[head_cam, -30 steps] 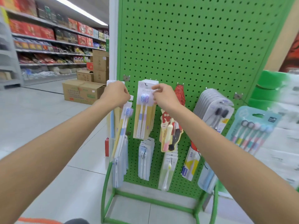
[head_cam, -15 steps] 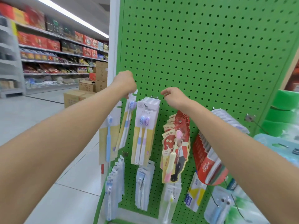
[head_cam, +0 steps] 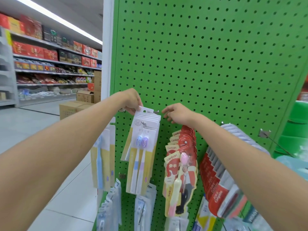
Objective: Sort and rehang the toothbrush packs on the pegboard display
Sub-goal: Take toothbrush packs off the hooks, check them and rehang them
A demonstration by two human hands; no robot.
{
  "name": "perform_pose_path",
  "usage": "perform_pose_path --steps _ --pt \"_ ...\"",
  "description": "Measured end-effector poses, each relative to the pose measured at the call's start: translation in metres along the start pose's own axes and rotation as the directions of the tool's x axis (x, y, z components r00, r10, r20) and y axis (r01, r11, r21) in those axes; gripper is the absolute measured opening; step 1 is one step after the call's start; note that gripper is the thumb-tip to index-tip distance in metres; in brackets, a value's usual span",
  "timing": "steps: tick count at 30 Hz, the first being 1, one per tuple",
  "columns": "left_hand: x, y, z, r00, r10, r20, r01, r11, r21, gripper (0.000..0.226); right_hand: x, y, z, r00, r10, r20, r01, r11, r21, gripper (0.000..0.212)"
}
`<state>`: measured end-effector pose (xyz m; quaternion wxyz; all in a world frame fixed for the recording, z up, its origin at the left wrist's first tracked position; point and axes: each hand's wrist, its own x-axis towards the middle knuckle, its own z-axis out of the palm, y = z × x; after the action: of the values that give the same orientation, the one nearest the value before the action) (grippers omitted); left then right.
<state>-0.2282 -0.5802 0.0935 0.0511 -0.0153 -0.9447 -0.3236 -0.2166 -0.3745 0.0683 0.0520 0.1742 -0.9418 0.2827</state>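
- A blue brush pack point(head_cam: 101, 155) hangs at the left edge of the green pegboard point(head_cam: 216, 64), at nine o'clock from the white stack.
- The left hand point(head_cam: 130, 100) pinches the top corner of the white toothbrush packs point(head_cam: 141, 147), at eleven o'clock on the stack. The stack hangs tilted on its hook point(head_cam: 142, 122).
- Best, I judge, to raise that corner level so every slot sits square on the hook, then ease the stack back.
- The right hand point(head_cam: 179, 114) hovers at two o'clock from the stack, fingers loosely curled and holding nothing. It could steady the far corner.
- The red packs point(head_cam: 181, 147) hang at four o'clock and are best left undisturbed.
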Motion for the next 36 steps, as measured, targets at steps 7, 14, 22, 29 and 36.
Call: perform_pose_path --steps 7,14,22,29,36 --pt "0.008 -0.006 -0.001 0.999 0.028 -0.022 -0.031 0.992 -0.125 0.007 0.009 0.0 0.005 0.999 -0.051 -0.013 0.052 0.994 0.097 0.029" --pt "0.012 -0.013 -0.003 1.0 0.028 -0.007 -0.028 0.995 -0.095 0.006 0.016 -0.008 0.014 0.996 -0.064 0.063 0.05 0.978 0.202 0.018" --pt "0.011 -0.016 -0.005 1.0 0.03 -0.002 -0.03 0.991 -0.132 0.007 0.012 -0.011 0.01 0.98 0.017 0.2 -0.112 0.874 0.472 0.027" --pt "0.016 -0.014 -0.006 0.998 0.042 0.04 -0.03 0.966 -0.257 0.014 0.014 -0.015 0.012 0.992 0.1 0.078 -0.126 0.865 0.485 0.018" --pt "0.011 -0.014 -0.009 0.993 0.029 0.116 -0.002 0.975 -0.222 0.016 0.019 -0.015 0.016 1.0 0.021 -0.009 -0.017 0.931 0.364 0.013"
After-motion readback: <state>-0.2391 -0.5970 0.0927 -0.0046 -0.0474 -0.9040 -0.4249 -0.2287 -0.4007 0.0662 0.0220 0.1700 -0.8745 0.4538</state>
